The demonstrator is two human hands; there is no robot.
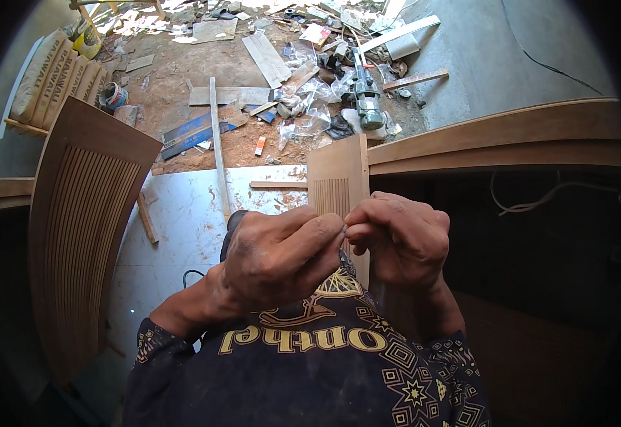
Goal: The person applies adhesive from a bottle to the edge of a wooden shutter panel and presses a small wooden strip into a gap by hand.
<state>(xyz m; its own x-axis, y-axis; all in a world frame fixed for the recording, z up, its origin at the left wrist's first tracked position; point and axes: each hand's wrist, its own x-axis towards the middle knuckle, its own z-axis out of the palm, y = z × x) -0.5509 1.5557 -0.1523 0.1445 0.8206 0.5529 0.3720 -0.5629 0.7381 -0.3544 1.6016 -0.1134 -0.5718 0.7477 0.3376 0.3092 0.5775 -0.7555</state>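
Observation:
Both my hands meet in front of my chest, their fingertips together. My left hand [275, 249] is closed, thumb and forefinger pinched toward the right. My right hand [403, 238] is closed too, its thumb and forefinger pinching at the same spot. Whatever lies between the fingertips is tiny and mostly hidden; I cannot make out its kind. Behind my hands stands a slatted wooden door panel [332, 167], its lower part partly covered by them. A dark rounded thing [233, 226] shows just behind my left wrist.
A larger slatted wooden door [90, 235] stands open on the left. To the right runs a wooden cabinet edge [495, 139] over a dark interior. Wood strips [218, 149] lie ahead on the white floor. Beyond are a green power tool [369, 99], scattered debris and stacked sacks [54, 78].

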